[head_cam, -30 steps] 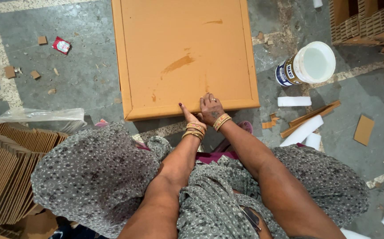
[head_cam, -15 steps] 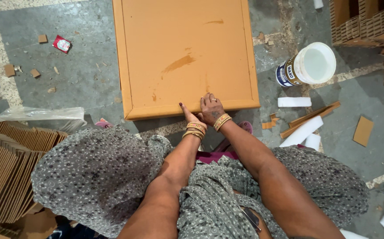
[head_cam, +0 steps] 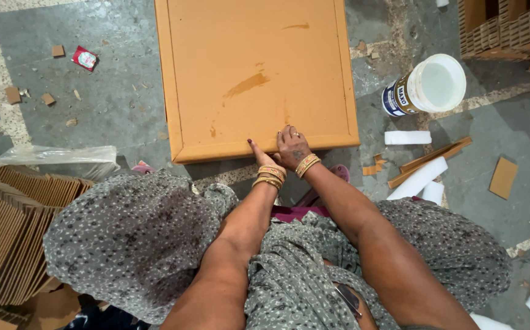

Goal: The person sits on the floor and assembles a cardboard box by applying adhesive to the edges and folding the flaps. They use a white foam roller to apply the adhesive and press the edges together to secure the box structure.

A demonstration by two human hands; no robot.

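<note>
Both hands press flat at the near edge of the large square orange board (head_cam: 253, 67) on the floor. The right hand (head_cam: 292, 146) lies open on its rim, and the left hand (head_cam: 259, 156) (mostly hidden) shows no grip I can tell. A firm hold on that edge seems to be wanted next.

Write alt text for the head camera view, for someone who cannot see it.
Seen from above, a seated person presses both hands, left hand and right hand, on the near edge of an orange board on a grey floor. A white bucket stands right; stacked cardboard lies left.

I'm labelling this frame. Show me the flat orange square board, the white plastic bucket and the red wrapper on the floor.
flat orange square board (head_cam: 246, 55), head view, bare upper face.
white plastic bucket (head_cam: 439, 84), head view, inside of its open top.
red wrapper (head_cam: 85, 58), head view, its middle.
</note>
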